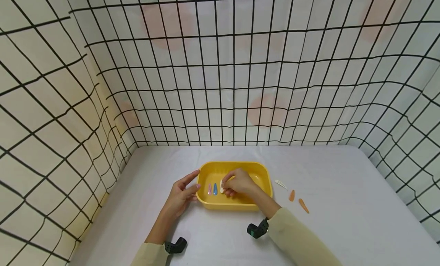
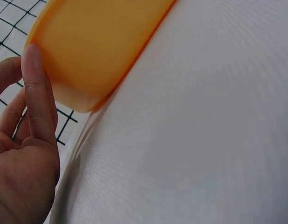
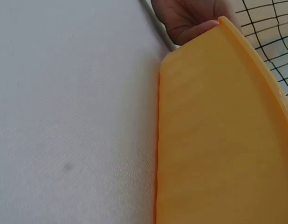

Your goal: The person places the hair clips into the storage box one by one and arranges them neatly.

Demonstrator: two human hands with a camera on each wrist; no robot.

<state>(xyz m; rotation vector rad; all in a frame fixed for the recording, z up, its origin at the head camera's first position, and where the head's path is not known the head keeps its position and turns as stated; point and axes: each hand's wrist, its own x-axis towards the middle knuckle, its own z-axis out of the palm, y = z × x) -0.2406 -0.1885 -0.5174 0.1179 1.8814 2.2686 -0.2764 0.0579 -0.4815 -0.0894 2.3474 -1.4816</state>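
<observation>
Right hand (image 1: 239, 182) pinches a slim white clip (image 1: 221, 189) — left hand (image 1: 181, 194), fingers extended, touches the rounded tray (image 1: 230, 207).

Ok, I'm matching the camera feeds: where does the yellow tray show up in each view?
Head: the yellow tray sits just below centre, seen whole from above, partly covered by the hands.
Left wrist: top left, cut off by the upper edge.
Right wrist: filling the lower right, cut off by the right and bottom edges.
Shared landmark: the black wire grid, visible in all three.
</observation>
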